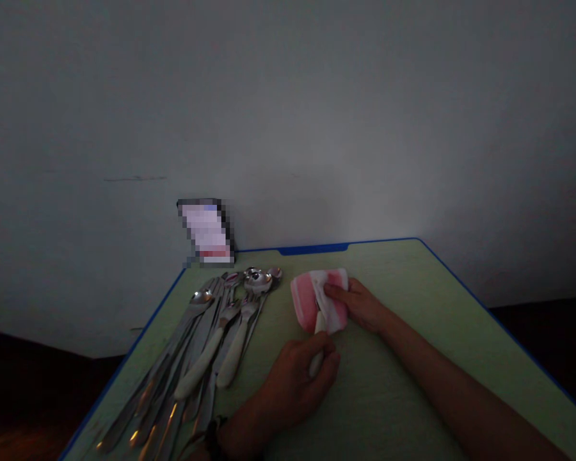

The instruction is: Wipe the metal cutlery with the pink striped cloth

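My left hand (300, 378), with a dark band at the wrist, is closed around the white handle of a piece of cutlery (319, 322). The far end of that utensil disappears into a folded pink and white cloth (306, 301), so its kind cannot be told. My right hand (360, 301) grips the cloth from the right, thumb on top, pressing a fold over the utensil's hidden end. Left of my hands lies a pile of cutlery: metal spoons (258, 280), long-handled pieces (166, 368) and two white-handled forks (235, 346).
A phone (206, 232) with a lit, blurred-out screen leans against the grey wall (288, 115) at the table's back left corner. The pale green table (403, 275) has a blue edge and meets the wall behind. Dark floor shows on both sides.
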